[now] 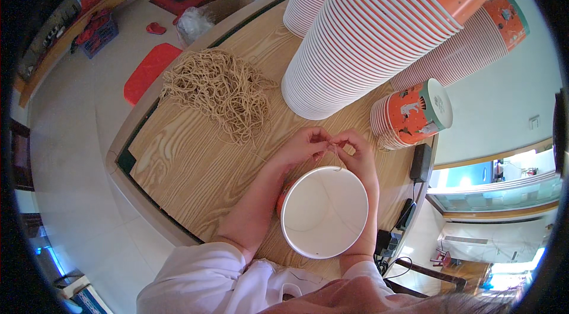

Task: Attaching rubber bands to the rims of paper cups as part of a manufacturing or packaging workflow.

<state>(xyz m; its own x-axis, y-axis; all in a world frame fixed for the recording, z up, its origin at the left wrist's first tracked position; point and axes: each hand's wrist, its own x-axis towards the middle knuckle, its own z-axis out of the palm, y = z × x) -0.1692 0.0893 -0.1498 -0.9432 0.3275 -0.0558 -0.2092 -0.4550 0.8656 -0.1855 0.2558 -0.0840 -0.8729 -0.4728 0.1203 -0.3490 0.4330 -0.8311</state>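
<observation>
A white-lined paper bucket (323,213) stands mouth up on the table between my forearms, a bit of orange showing on its outer left side. Just beyond its far rim, my left hand (307,145) and my right hand (358,157) meet, fingertips pinched together on a thin tan string (338,157). One bit of the string hangs down at the rim. Whether it passes through the bucket's wall is hard to make out. To the left lies a tangled heap of tan string (219,92), with a loose strand leading toward my left wrist.
A tall stack of paper buckets (361,35) rises beyond my hands, with further stacks beside it. A short upside-down stack (412,114) with orange and green prints stands at the right. A black power adapter (421,163) lies near the right edge; a red stool (151,71) is beyond the left edge.
</observation>
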